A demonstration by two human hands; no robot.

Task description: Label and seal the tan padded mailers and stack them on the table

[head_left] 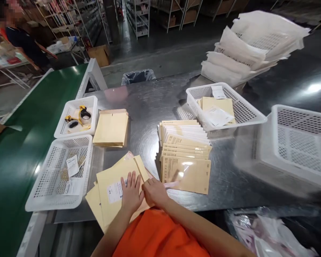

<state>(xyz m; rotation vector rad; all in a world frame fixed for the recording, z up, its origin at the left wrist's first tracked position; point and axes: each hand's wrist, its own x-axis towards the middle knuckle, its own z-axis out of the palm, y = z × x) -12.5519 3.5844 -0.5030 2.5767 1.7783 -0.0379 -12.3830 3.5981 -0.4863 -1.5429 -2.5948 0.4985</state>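
A yellow paper envelope (pixel 107 180) with a white printed label (pixel 114 192) lies at the table's near edge, tilted, on top of other envelopes. My left hand (pixel 131 191) presses flat on it beside the label, fingers spread. At its right side, my right hand (pixel 155 192) has its fingers curled on the folded flap (pixel 141 167). Something pink shows beneath that side; its kind is hidden. Just right of my hands is a fanned row of envelopes (pixel 186 175), the front one glossy. Farther up, a neat stack of plain envelopes (pixel 111 128) rests on the metal table.
Two white baskets stand at left, one with tape dispensers (pixel 79 117), one with paper slips (pixel 72 166). Another basket (pixel 246 110) holds envelopes and slips. An upturned-looking crate (pixel 302 107) and piled white bags (pixel 246 53) are right. A green conveyor (pixel 37 121) runs left; a person (pixel 26 43) stands beyond.
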